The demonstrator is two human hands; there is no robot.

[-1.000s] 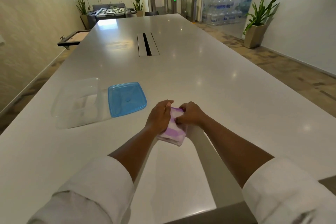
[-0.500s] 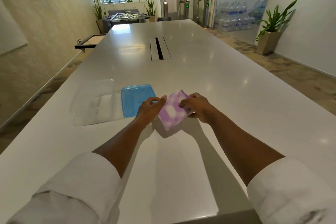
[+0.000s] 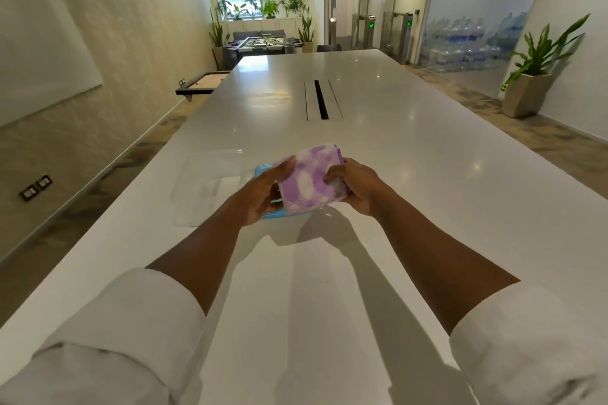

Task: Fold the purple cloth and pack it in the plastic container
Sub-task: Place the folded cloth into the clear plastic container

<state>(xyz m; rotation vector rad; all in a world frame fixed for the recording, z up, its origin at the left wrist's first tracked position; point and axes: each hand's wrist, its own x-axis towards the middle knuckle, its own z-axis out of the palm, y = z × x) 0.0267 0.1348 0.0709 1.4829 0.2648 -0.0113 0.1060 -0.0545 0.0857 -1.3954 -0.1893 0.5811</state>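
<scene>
At the middle of the frame both hands hold the folded purple cloth [image 3: 311,179] above the table [image 3: 411,174]: left hand [image 3: 263,194] and right hand [image 3: 357,182] pinching opposite edges. Soft and light, it would likely unfold unless gripped across the layers. The plastic container [image 3: 210,184] sits left of centre.

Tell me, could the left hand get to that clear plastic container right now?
Probably yes. The clear container sits open on the table just beyond the left hand, with nothing between them, though that hand is busy holding the purple cloth.
</scene>
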